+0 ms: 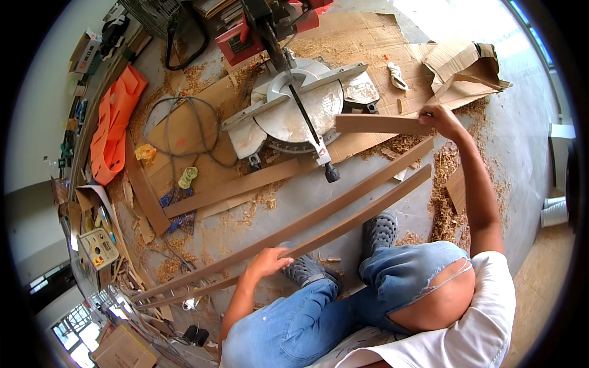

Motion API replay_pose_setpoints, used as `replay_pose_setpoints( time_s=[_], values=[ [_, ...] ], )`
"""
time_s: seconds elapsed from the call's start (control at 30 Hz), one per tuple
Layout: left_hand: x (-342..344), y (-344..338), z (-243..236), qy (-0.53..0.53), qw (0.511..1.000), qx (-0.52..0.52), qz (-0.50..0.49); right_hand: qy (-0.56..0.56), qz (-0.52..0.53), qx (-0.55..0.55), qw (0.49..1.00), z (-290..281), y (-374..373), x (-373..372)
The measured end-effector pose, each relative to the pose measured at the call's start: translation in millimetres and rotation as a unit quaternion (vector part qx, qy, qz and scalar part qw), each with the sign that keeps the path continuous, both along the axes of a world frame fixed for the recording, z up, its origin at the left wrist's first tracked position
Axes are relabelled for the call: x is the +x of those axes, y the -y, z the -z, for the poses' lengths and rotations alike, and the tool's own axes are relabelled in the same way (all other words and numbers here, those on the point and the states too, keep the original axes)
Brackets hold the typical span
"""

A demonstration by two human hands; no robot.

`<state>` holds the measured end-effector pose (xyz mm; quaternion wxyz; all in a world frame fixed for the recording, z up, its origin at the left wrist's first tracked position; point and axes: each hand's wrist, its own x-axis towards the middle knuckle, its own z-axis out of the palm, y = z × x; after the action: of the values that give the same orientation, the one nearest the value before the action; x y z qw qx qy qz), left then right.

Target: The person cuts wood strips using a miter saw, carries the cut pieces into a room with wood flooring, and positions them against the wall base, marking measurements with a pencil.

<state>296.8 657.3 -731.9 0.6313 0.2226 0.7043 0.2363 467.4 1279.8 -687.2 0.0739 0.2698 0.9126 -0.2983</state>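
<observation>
My right hand [443,119] is stretched forward and grips the right end of a short brown wood strip [377,124], held level in front of the miter saw [300,101]. My left hand [268,262] rests low on two long brown wood strips [331,214] that run diagonally across the floor, from lower left up to the right. Its fingers curl over the nearer strip. My knees in torn blue jeans and two grey clogs [380,230] sit just behind the long strips.
Sawdust and shavings [445,196] cover the floor and flattened cardboard [380,49]. Another brown board [230,190] lies left of the saw. Grey cables [184,132], an orange plastic piece [113,122], a torn cardboard box [466,64] and shelf clutter at left surround the spot.
</observation>
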Motion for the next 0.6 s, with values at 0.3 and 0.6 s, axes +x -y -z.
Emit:
replay_pose_setpoints(
  time_s=[0.3, 0.6],
  values=[
    [-44.3, -0.8, -42.1, -0.264, 0.964, -0.016, 0.013, 0.029, 0.261, -0.046, 0.964, 46.7, -14.8, 232.1],
    [-78.0, 13.9, -42.2, -0.364, 0.931, -0.001, -0.038, -0.074, 0.219, 0.038, 0.972, 49.6, 123.4, 85.7]
  ],
)
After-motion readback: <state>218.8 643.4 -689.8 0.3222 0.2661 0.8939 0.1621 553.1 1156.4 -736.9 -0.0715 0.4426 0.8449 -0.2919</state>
